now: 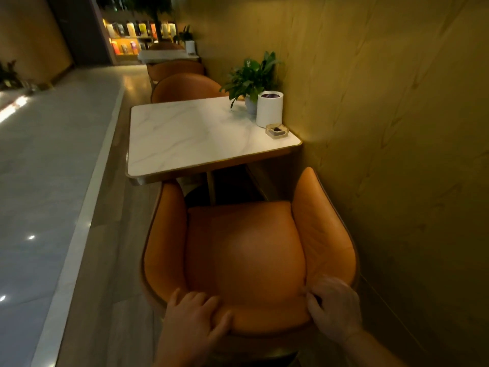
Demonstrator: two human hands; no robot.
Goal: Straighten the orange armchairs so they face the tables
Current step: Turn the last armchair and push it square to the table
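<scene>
Left hand (194, 312) and right hand (334, 304) are gripping the orange leather armchair (246, 250) backrest; shoving risks scraping the wood-panel wall (397, 128) or hitting the white marble table (201, 133).

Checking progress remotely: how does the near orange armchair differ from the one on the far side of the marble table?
The near armchair shows its seat and both arms; the far armchair shows only its curved back. The left hand and right hand grip the near one's backrest; the far one is untouched. The near one sits against the wall; the far one is partly hidden by the table. Both are orange and face that table.
</scene>
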